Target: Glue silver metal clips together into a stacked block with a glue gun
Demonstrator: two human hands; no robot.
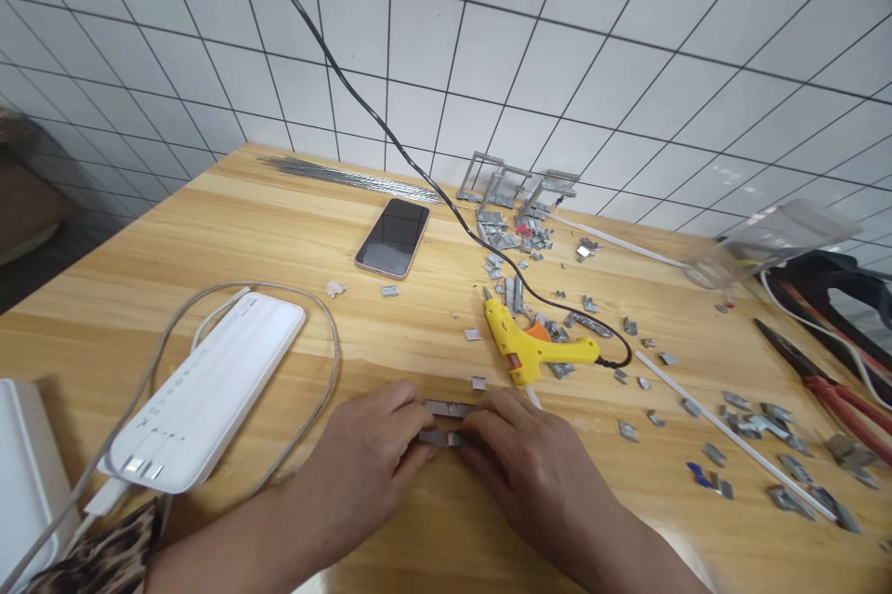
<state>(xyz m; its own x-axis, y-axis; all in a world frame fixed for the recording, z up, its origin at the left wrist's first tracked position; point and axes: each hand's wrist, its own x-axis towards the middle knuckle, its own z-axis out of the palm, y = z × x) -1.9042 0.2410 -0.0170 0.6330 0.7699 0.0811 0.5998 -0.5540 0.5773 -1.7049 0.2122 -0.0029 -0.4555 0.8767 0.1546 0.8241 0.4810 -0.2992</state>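
Both hands are close together at the near middle of the wooden table. My left hand (373, 441) is closed on the left ends of two short grey metal strips (448, 409), which lie roughly parallel with a gap between them. At their right ends, my right hand (519, 445) grips the same strips with bent fingers. Parts of the strips are covered by the fingers. Just beyond them lies a small grey metal clip (478, 383). A yellow hot glue gun (533, 343) rests on its side past my right hand, its black cord running up and left.
A white power strip (209, 389) with a grey cable lies left, a phone (394, 238) farther back. Thin metal rods (355, 178) and small metal frames (519, 180) are near the tiled wall. Metal pieces, white glue sticks (731, 436), red-handled pliers (829, 389) and a clear container (773, 241) are right.
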